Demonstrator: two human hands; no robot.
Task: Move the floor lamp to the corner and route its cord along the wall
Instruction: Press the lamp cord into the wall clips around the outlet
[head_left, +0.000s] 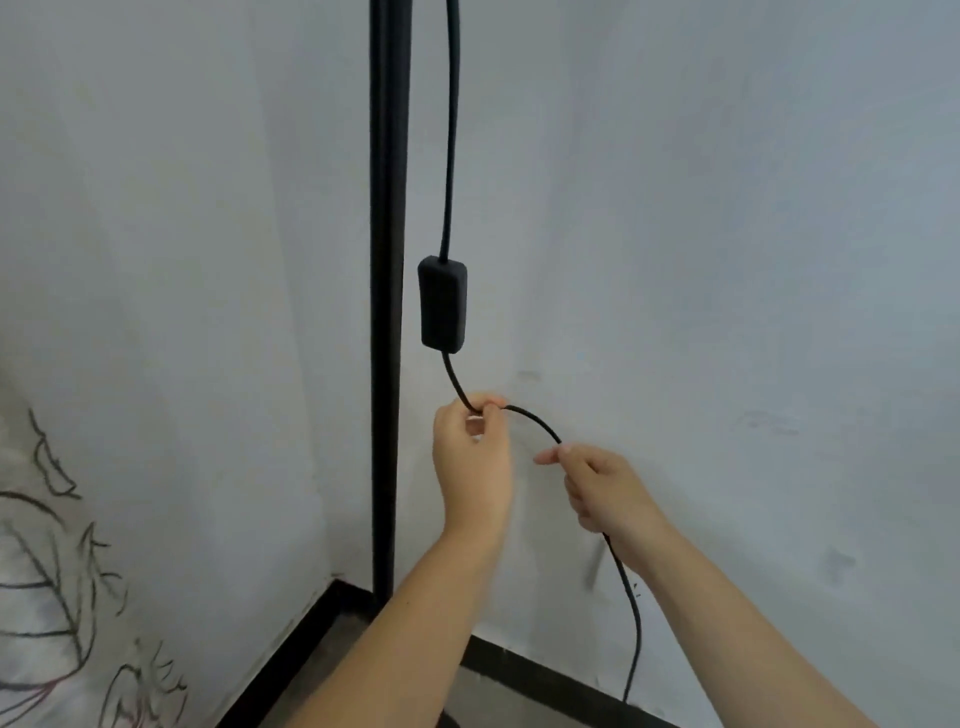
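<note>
The black pole of the floor lamp (385, 312) stands upright in the room corner, its foot hidden behind my left forearm. A black cord (451, 130) hangs beside the pole and carries a black inline switch box (442, 304). Below the box the cord bends right. My left hand (472, 457) pinches the cord just under the box. My right hand (605, 491) grips the same cord a little further along. From my right hand the cord drops toward the floor near the right wall.
Two pale walls meet at the corner behind the pole, with a black baseboard (545, 673) along the floor. A white cloth with line-drawn leaves (57, 597) fills the lower left.
</note>
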